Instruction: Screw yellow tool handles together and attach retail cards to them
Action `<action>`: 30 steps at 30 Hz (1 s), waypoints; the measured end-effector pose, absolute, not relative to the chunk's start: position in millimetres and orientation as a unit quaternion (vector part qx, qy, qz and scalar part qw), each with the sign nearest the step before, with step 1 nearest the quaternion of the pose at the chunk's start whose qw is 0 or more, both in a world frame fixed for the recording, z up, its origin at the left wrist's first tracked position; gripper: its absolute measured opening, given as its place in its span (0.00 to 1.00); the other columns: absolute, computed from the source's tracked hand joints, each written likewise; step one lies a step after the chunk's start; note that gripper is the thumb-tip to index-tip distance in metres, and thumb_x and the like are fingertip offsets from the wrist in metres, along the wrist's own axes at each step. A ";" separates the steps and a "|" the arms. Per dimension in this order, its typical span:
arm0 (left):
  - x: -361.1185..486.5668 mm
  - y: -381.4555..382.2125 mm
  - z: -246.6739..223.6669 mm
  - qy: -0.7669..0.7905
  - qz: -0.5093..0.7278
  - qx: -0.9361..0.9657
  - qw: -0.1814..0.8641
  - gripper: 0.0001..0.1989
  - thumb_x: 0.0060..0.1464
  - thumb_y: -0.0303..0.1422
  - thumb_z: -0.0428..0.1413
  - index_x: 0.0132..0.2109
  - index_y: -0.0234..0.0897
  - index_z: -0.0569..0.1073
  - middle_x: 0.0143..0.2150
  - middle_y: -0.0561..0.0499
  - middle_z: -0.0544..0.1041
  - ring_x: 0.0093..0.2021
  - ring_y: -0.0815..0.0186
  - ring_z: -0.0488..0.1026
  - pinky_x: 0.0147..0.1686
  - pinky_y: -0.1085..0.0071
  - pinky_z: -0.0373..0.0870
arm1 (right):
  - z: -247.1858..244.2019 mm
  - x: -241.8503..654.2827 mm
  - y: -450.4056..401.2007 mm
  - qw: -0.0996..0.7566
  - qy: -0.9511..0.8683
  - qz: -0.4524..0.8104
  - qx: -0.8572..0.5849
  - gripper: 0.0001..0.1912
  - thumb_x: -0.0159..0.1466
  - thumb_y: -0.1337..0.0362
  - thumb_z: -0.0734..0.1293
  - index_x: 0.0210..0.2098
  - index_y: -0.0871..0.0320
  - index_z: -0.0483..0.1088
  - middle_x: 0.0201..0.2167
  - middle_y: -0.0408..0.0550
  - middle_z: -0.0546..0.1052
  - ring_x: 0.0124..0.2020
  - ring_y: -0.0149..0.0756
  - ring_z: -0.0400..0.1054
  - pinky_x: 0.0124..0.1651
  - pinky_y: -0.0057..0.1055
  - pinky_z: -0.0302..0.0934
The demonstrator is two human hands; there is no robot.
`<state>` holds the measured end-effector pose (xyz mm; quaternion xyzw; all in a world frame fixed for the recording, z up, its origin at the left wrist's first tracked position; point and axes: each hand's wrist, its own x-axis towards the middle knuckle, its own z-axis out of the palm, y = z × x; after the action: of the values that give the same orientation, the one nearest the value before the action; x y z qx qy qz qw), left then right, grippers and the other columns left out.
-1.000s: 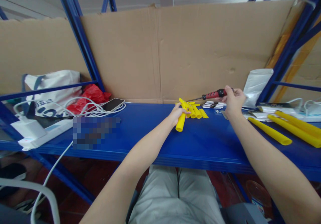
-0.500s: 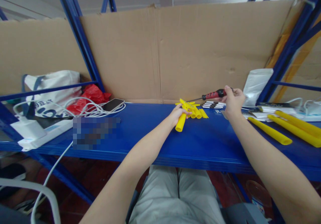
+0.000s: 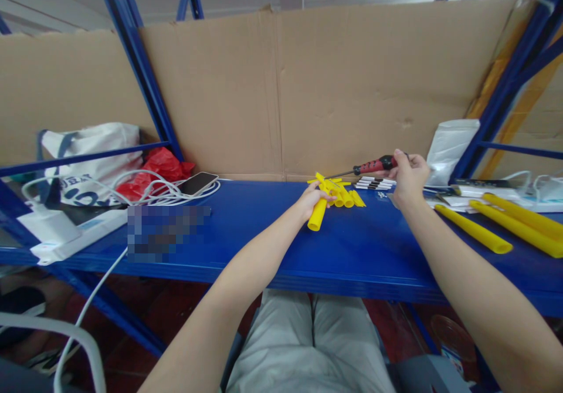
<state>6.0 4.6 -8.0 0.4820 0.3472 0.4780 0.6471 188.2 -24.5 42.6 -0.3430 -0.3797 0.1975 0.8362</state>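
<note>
Head view: a slipping screwdriver tip looks like the main risk.
The left hand (image 3: 311, 200) is wrapped around a yellow, hollow plastic tube (image 3: 315, 220) above the blue metal tabletop (image 3: 264, 246), its open end towards the wearer. The right hand (image 3: 409, 179) grips the back of a red-and-black-handled screwdriver (image 3: 376, 165), its thin shaft reaching the tube's far end; whether the tip touches is too small to tell. Pushing off-line could make it skid on the smooth, curved wall towards the left fingers, or roll the tube in a loose hold. A jerk sideways might scatter the short yellow tube pieces (image 3: 347, 200) just beside, or the black-and-white strips (image 3: 373, 184) behind.
</note>
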 end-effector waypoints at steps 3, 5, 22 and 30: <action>6.1 5.7 -8.4 0.348 0.471 0.484 0.651 0.38 0.38 0.12 0.50 0.58 0.36 0.56 0.39 0.45 0.73 0.25 0.70 0.71 0.18 0.78 0.63 | 39.8 192.3 -18.6 0.837 -0.384 0.187 -0.342 0.14 0.57 0.69 0.64 0.20 0.55 0.55 0.06 0.32 0.59 0.08 0.26 0.55 0.16 0.26 0.64; 6.2 6.7 -8.9 0.350 0.466 0.486 0.651 0.39 0.38 0.12 0.50 0.59 0.36 0.55 0.40 0.44 0.73 0.24 0.70 0.71 0.19 0.77 0.63 | 36.5 196.6 -12.6 0.835 -0.397 0.176 -0.337 0.14 0.55 0.65 0.66 0.21 0.54 0.55 0.07 0.30 0.58 0.08 0.26 0.54 0.17 0.29 0.65; 3.6 1.4 -6.2 0.383 0.482 0.506 0.604 0.37 0.37 0.11 0.52 0.56 0.38 0.57 0.31 0.51 0.72 0.23 0.71 0.70 0.18 0.79 0.61 | 36.6 203.6 -13.9 0.782 -0.473 0.177 -0.366 0.08 0.54 0.61 0.65 0.25 0.55 0.60 0.12 0.33 0.62 0.12 0.27 0.58 0.14 0.24 0.51; 1.3 3.5 -8.4 0.397 0.491 0.538 0.559 0.37 0.38 0.13 0.51 0.56 0.41 0.56 0.37 0.50 0.73 0.21 0.73 0.67 0.18 0.79 0.62 | 40.5 195.6 -24.1 0.785 -0.455 0.231 -0.352 0.07 0.53 0.63 0.68 0.27 0.56 0.64 0.10 0.31 0.60 0.08 0.23 0.54 0.11 0.20 0.51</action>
<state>1.3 3.5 -8.4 0.5376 0.3967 0.4911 0.5590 195.6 -24.1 40.5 -0.3515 -0.4553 0.2308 0.7847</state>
